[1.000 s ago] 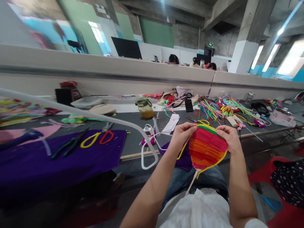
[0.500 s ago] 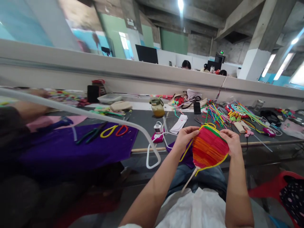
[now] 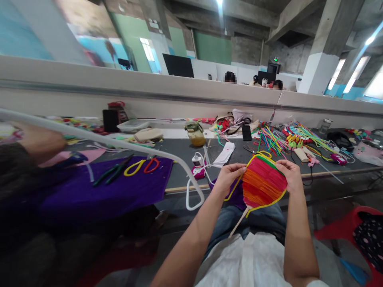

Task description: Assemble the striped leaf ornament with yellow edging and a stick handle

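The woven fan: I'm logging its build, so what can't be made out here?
Head view:
- fan back face: turned away.
- top edge under the left hand and right hand: fingers cover it.
- stick's lower end: hidden behind white shirt.
- weave detail: too small.

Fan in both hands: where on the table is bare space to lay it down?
Bare grey table lies between the purple cloth and the white folded paper. The right part, around the coloured sticks, is crowded. Both hands hold the fan.
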Motion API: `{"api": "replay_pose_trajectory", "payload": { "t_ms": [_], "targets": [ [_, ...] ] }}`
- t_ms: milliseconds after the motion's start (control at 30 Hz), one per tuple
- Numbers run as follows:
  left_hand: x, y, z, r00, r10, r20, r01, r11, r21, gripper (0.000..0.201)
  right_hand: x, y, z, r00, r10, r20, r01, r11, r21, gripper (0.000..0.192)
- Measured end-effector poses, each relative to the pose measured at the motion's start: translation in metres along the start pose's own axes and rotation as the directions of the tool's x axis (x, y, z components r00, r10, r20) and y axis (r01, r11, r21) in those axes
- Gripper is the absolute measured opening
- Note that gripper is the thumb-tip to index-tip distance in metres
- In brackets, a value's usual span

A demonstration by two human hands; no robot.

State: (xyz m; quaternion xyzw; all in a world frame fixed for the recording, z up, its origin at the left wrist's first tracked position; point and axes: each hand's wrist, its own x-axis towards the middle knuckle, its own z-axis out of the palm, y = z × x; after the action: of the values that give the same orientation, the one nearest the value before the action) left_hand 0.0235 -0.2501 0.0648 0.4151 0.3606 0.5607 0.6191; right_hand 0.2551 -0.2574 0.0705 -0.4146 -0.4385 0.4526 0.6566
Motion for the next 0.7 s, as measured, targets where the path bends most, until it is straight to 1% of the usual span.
{"api": "replay_pose_trajectory", "payload": {
  "t_ms": [167, 367, 433, 567, 700],
  "targets": [
    [-0.003, 0.0, -0.002, 1.0, 0.011, -0.015, -0.01, 0.999, 0.031, 0.035, 0.001, 0.003, -0.001, 1.0, 0.004, -0.007, -0.004, 1.0, -0.016, 0.021],
    [-0.004, -0.002, 0.0, 0.988, 0.142, -0.065, -0.129, 0.976, 0.175, 0.029, 0.003, 0.006, -0.001, 1.0, -0.004, -0.01, 0.003, 1.0, -0.028, 0.022],
    [-0.004, -0.005, -0.001, 0.985, 0.16, -0.066, -0.145, 0.97, 0.196, 0.028, 0.003, 0.007, -0.002, 1.0, -0.005, -0.012, 0.005, 0.999, -0.032, 0.022],
    [-0.004, -0.009, -0.003, 0.989, 0.14, -0.045, -0.133, 0.981, 0.145, 0.029, 0.004, 0.009, -0.002, 1.0, -0.005, -0.019, 0.004, 0.999, -0.037, 0.022],
    [-0.003, -0.011, -0.005, 0.995, 0.09, -0.031, -0.087, 0.994, 0.068, 0.033, 0.005, 0.011, -0.002, 1.0, -0.006, -0.025, 0.006, 0.999, -0.034, 0.021]
  ]
}}
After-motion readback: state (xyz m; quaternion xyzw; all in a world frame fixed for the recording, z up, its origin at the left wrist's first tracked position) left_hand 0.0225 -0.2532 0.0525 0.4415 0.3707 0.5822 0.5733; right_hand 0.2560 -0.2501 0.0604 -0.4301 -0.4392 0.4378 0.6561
